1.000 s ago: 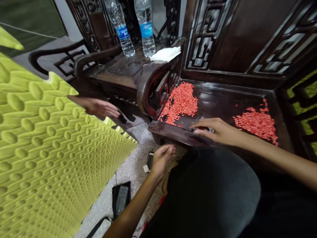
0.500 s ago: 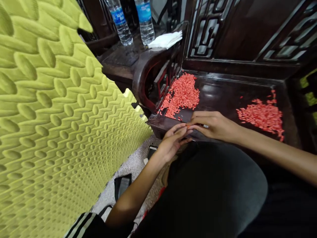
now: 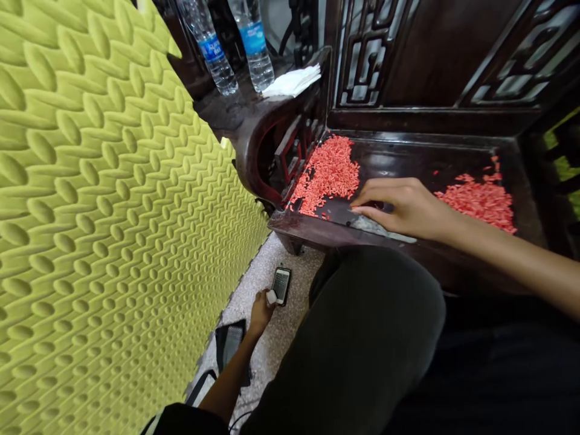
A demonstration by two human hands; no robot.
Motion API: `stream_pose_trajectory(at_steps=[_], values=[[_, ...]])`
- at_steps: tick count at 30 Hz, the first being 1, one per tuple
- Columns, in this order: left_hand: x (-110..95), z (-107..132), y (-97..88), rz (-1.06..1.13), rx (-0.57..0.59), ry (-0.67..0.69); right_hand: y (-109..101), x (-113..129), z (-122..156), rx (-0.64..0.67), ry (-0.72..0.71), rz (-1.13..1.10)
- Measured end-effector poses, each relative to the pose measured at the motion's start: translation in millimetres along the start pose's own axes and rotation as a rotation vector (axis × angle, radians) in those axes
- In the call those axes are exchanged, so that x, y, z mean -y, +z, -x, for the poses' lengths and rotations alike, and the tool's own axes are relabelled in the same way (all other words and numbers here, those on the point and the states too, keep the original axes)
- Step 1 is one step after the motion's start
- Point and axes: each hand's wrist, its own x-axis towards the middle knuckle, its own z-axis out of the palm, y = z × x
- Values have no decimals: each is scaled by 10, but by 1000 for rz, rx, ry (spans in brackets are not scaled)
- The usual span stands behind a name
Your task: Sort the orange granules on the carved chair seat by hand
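The hands are well apart. The open right hand (image 3: 405,208) lies on a dark carved wooden surface (image 3: 408,158), just above a flat grey strip (image 3: 378,228), between two heaps of small orange-pink grains (image 3: 325,175). Below that surface, the left hand (image 3: 261,312) grips a small white object (image 3: 270,296) beside a black smartphone (image 3: 281,286).

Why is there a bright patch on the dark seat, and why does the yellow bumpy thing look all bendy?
In the head view, the glossy dark wooden seat reflects light as a pale glare; the yellow-green quilted panel looks curved and stretched, probably from wide-lens distortion; the pink grains stay sharp.
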Motion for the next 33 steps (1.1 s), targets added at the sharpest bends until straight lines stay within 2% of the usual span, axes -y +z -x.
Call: stream_pose_trajectory(at_steps=[5,11,17,22,26,33], values=[[59,-113,159,-49,0,57,-23,-6,20,-4,-15,16],[-78,-210,233,-78,20,142,-25,-45,56,-2,-18,23],[-316,-200,369,-142,-46,50,-57,-66,81,5,9,26],[-463,-246,486,-198,-51,6,-87,-75,97,-1,22,38],[-508,-306,501,-236,-61,10,-101,-81,108,-2,26,41],[-470,-416,486,-282,-51,32,-134,-106,101,-4,30,54]])
